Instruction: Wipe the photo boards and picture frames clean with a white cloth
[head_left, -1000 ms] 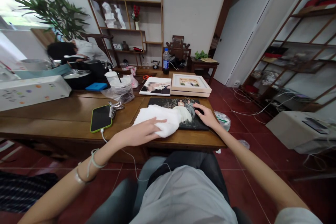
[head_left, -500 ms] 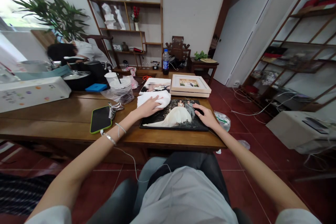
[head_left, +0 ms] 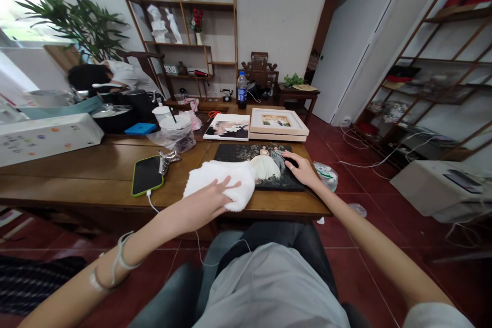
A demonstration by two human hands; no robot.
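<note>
A white cloth (head_left: 207,171) lies bunched over the left part of a dark photo panel (head_left: 265,177) and hangs past its front left corner. My left hand (head_left: 213,197) presses down on the cloth and grips it, fingers partly spread. The panel lies flat and shows a couple, one in a long white dress; the cloth hides the dress's lower left end. On the panel's right side rests my right hand (head_left: 302,168), fingers extended, holding nothing.
Behind the panel lie a white-edged photo print (head_left: 227,128) and stacked pale frames (head_left: 279,130). Left of the cloth is a phone (head_left: 147,175) on a cable. Farther back stand a bottle (head_left: 242,89) and a bagged cup (head_left: 175,130). A person bends down at the far left.
My left hand has dragged the white cloth toward me, from the panel's upper left to its front left corner. My right hand stays where it was.
</note>
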